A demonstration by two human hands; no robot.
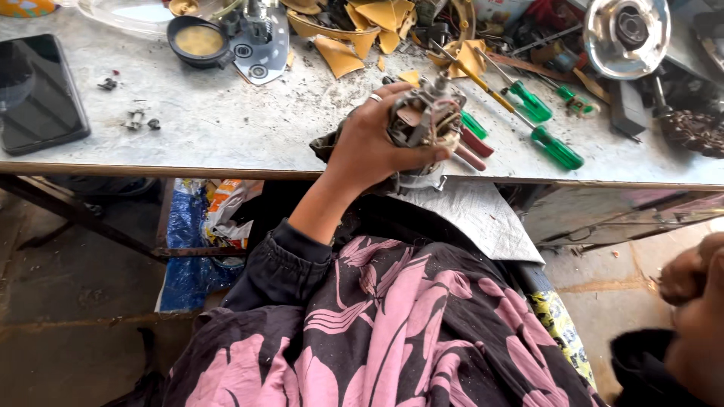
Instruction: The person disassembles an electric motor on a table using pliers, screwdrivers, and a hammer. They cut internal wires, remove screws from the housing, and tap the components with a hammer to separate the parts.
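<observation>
Grey workbench (211,120) before me: my left hand (373,147) is clamped on a small electric motor (426,120) at its near edge, green screwdrivers (554,147) just right. My right hand (697,301) hangs low at right; I cannot tell its grip.

The left hand (373,147) grips a small electric motor (426,120) at the near edge of the workbench (219,128), with screwdrivers (528,113) lying just to its right. A phone (38,94) lies on the bench far to the left, loose screws (139,119) between it and the motor, and broken plastic pieces (362,34) behind. The right hand (697,290) sits low at the right, off the bench.
</observation>
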